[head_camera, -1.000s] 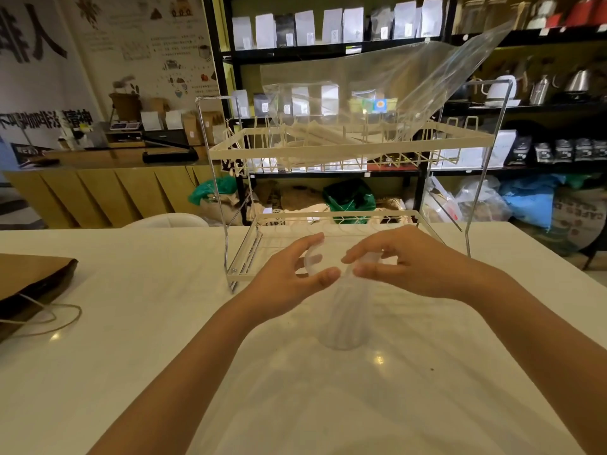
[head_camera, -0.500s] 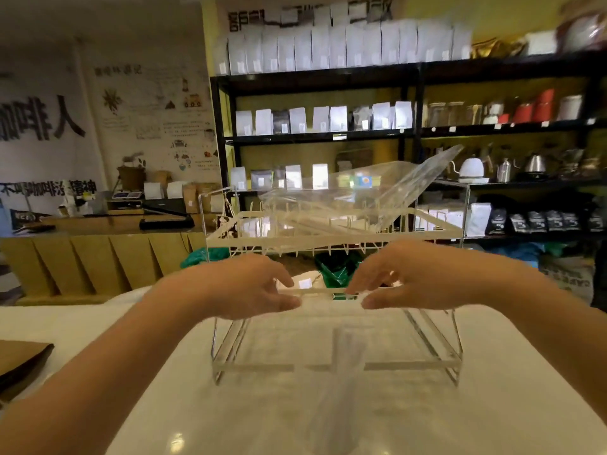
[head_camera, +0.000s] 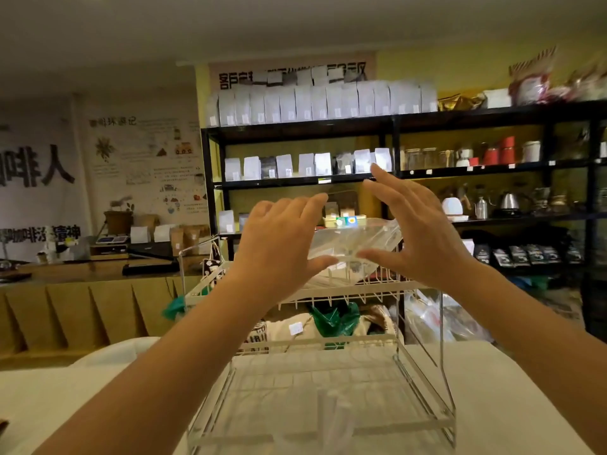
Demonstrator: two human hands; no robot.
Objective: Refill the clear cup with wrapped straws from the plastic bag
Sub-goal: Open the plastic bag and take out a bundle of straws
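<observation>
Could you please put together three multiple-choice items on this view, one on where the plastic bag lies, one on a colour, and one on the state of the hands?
1. Where does the plastic bag lie?
A. On the top tier of the wire rack
B. Flat on the table
C. On the black shelf

2. What colour is the crumpled bag seen behind the rack's lower tier?
A. Red
B. Green
C. Blue

3. How are the two hands?
A. Both clenched around the bag
B. One is holding a straw
C. Both open, fingers spread, either side of the bag

Answers:
1 A: the plastic bag rests on the upper tier of the wire rack, above the table.
2 B: the green bag shows between the rack's wires.
3 C: the left hand and right hand are open with the bag between them; contact cannot be told.
</observation>
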